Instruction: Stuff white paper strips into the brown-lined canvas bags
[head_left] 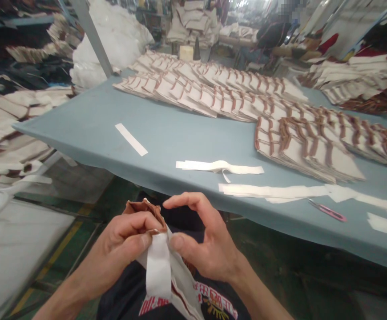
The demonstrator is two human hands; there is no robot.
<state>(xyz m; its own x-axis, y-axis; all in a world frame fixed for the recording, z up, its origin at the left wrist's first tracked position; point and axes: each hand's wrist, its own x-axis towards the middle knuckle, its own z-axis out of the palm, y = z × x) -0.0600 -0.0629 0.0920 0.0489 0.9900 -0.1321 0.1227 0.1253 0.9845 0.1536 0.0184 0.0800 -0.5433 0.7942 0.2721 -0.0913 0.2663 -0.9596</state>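
Just in front of my body, below the table edge, is a cream fabric piece [180, 275] with brown trim along its top opening. My left hand [118, 242] is closed on its brown upper edge, thumb and fingers pinching there. A short white strip [159, 269] hangs down over the fabric from beside my left thumb. On the other side, my right hand [210, 242] has thumb and index finger spread apart. Its thumb tip is at the fabric beside the strip; the lower fingers are partly hidden behind the piece.
The blue-covered table [90, 129] carries overlapping rows of cream pieces with brown trim [210, 95]. Nearer lie a single white strip [131, 139], bundled strips [220, 167] and a pink-handled cutting tool [328, 210]. Fabric heaps [0, 129] are at left. A person [273, 33] is in the background.
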